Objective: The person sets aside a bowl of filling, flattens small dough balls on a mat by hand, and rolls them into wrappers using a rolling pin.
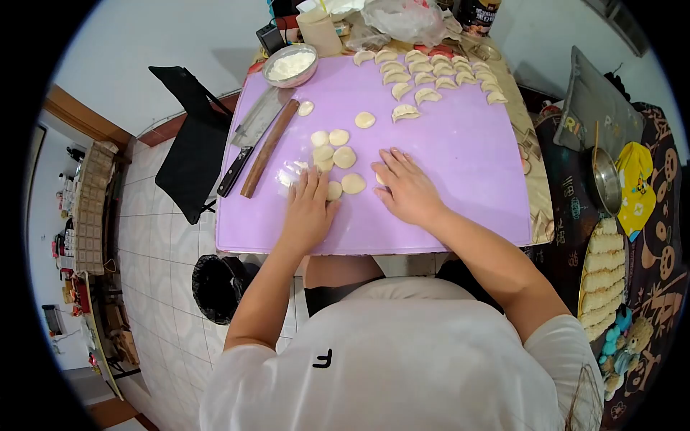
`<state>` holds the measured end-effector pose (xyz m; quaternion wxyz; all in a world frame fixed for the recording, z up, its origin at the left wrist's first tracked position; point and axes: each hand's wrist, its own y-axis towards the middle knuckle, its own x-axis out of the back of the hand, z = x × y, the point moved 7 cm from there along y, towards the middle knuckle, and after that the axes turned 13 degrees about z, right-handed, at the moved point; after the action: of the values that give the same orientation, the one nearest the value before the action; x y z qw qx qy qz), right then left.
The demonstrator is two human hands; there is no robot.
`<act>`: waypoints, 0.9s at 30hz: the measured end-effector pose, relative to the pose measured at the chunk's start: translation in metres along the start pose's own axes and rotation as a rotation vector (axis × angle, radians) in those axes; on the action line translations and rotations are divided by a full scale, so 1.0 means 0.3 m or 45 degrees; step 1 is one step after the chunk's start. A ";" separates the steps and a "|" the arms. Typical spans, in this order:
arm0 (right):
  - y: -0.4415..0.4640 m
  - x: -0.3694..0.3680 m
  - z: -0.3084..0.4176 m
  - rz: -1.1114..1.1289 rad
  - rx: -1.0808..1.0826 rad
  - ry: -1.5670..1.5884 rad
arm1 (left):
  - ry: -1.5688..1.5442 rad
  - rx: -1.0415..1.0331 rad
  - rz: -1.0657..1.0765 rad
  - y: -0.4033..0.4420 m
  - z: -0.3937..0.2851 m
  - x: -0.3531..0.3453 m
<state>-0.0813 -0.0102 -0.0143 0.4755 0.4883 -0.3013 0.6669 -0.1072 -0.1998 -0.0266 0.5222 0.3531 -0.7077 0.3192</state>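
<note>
My left hand (pixel 309 205) lies palm down with its fingers stretched out, beside and partly over a group of small dough rounds (pixel 345 156). One flattened round (pixel 353 184) is just right of its fingertips. Spread flat on the purple mat (pixel 460 179), my right hand (pixel 407 188) covers most of another dough piece, whose pale edge shows by the thumb side. A wooden rolling pin (pixel 269 149) and a cleaver (pixel 255 136) with a black handle rest side by side to the left. Loose flour dusts the mat near my left fingers.
Folded dumplings (pixel 424 68) stand in rows at the back right. A bowl of flour (pixel 292 65) sits at the back left. A black chair (pixel 188 136) and a lined bin (pixel 219 289) are left of the table. On the right are a metal pot (pixel 606 183) and a dumpling tray (pixel 602 280).
</note>
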 end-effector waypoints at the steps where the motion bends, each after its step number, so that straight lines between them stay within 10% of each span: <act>1: 0.002 0.001 0.009 0.010 0.033 -0.013 | 0.041 -0.076 0.000 0.023 -0.013 0.009; 9: -0.007 -0.015 0.001 0.060 -0.100 -0.155 | 0.053 -0.390 0.169 0.052 0.047 0.015; 11: 0.031 -0.019 0.005 -0.020 -0.121 -0.147 | -0.107 -0.066 0.209 0.104 0.212 0.055; 13: 0.060 -0.034 0.021 -0.023 -0.127 -0.091 | 0.165 0.125 -0.404 0.091 0.256 0.241; 16: 0.093 -0.025 0.020 -0.042 -0.101 0.066 | 0.303 0.423 -0.221 0.155 0.384 0.207; 27: -0.080 0.115 0.075 -0.135 0.200 -0.153 | -0.218 -0.342 0.132 0.001 -0.192 0.169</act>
<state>-0.0532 -0.0089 0.0243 0.4515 0.5784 -0.2499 0.6318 -0.0883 -0.1608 0.0368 0.4854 0.2690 -0.8032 0.2168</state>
